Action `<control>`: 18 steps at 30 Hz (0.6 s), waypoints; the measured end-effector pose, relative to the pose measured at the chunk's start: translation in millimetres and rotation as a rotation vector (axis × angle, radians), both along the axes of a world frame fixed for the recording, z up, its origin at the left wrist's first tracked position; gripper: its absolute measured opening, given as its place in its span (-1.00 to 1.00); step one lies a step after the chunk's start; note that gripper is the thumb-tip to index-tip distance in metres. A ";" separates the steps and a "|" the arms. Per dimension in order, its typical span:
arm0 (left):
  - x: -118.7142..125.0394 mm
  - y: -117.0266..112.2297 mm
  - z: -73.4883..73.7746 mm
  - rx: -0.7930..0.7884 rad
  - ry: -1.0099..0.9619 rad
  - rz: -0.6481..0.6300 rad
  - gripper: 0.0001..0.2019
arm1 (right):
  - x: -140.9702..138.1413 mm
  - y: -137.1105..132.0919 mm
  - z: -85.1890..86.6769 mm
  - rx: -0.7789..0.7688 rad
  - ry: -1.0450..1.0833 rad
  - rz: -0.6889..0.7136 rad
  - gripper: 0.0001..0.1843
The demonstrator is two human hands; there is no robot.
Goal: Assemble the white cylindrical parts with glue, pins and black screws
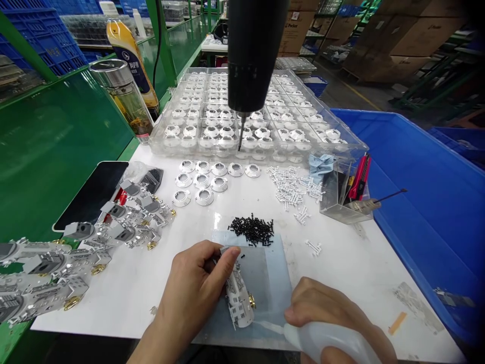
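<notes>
Jutting from the pinching left hand [197,283], the silver part [238,298] lies near the right hand's [326,302] clasped bottle [333,337].

White tbl [341,247]. On it: clear tray [227,155] at back, ten silver rings [204,197] in rows, white bits [286,187] heaped R of them, clear box [337,210] nr R edge, metal pcs [121,232] on L, blue mat [281,268] in front, black screws [253,230] overlapping its far edge.

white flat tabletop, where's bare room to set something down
Bare patches: between the round silver rings and left hand; between the clear plastic holder and right hand. Crowded: left side, with silver-grey assemblies; centre, around small black screws.
</notes>
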State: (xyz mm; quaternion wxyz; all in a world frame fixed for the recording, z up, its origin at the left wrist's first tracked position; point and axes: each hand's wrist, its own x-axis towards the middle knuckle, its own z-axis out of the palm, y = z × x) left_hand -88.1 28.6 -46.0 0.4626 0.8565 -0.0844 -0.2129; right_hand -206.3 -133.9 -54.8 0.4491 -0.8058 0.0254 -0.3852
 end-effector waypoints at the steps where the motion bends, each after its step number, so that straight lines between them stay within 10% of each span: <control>1: 0.0 -0.1 0.3 -0.004 -0.005 0.002 -0.49 | 1.7 0.7 -0.2 0.010 -0.017 -0.009 -0.64; 18: -0.2 -1.5 7.8 0.000 0.038 -0.004 -0.48 | 4.0 -21.2 5.9 0.289 -0.138 -0.033 -0.50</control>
